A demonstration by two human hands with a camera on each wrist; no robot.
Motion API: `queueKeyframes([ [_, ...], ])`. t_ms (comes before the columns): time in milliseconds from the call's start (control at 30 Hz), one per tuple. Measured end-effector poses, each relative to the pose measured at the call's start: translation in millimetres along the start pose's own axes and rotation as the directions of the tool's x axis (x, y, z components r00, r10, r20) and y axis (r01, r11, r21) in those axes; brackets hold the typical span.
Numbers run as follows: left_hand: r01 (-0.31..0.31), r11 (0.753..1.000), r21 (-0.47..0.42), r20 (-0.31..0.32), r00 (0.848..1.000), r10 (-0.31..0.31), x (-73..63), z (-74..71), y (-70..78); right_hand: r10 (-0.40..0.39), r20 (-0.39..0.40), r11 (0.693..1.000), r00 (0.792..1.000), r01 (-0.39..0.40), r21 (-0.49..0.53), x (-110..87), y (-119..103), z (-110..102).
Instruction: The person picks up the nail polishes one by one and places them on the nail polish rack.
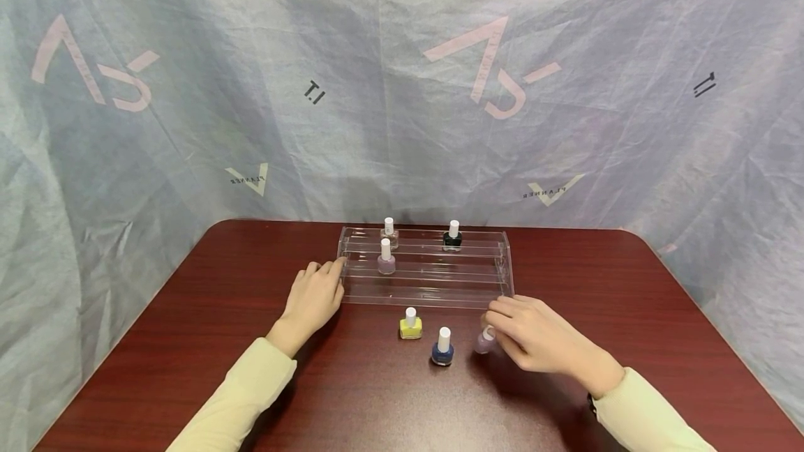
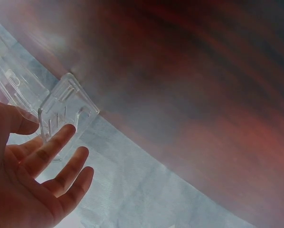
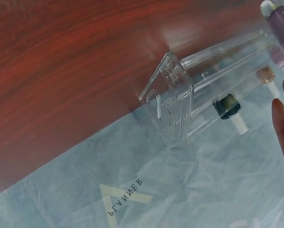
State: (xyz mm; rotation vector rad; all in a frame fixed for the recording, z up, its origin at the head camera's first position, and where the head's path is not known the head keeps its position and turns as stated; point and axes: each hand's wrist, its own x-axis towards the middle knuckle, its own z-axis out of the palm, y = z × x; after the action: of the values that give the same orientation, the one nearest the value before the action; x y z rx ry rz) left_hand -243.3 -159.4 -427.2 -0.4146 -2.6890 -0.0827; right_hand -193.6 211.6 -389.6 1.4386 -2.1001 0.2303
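A clear tiered display rack (image 1: 427, 293) stands on the table. My left hand (image 1: 316, 294) touches its left end; the left wrist view shows the fingers (image 2: 66, 178) spread and fairly straight beside the side panel. With my right hand (image 1: 534, 333) I pinch a mauve nail polish bottle (image 1: 484, 343) near its white cap, in front of the rack's right end; the fingers partly hide the cap. To its left are a dark blue nail polish (image 1: 442, 353) and a yellow nail polish (image 1: 411, 328), both upright on the table.
On the rack's upper part stand a beige-pink nail polish (image 1: 389, 237) and a black nail polish (image 1: 452, 240). A lilac nail polish (image 1: 386, 264) sits on a tier below. Behind the table (image 1: 251, 257) hangs a grey printed cloth (image 1: 377, 124).
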Motion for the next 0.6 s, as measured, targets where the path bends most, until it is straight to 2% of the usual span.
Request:
queueKeyframes([
  [200,-0.001,1.0,-0.001,-0.005,1.0,0.001,-0.2,1.3,-0.2,0.003,-0.005,1.0,1.0,-0.003,-0.003,4.1,7,0],
  [467,0.009,1.0,-0.009,0.0,1.0,-0.009,0.0,0.9,0.3,0.036,0.055,0.999,0.998,-0.034,-0.027,11.7,15,-4],
  [600,0.007,1.0,-0.006,-0.001,1.0,-0.007,0.0,0.0,0.5,0.042,0.06,0.999,0.997,-0.041,-0.033,15.5,18,-3],
])
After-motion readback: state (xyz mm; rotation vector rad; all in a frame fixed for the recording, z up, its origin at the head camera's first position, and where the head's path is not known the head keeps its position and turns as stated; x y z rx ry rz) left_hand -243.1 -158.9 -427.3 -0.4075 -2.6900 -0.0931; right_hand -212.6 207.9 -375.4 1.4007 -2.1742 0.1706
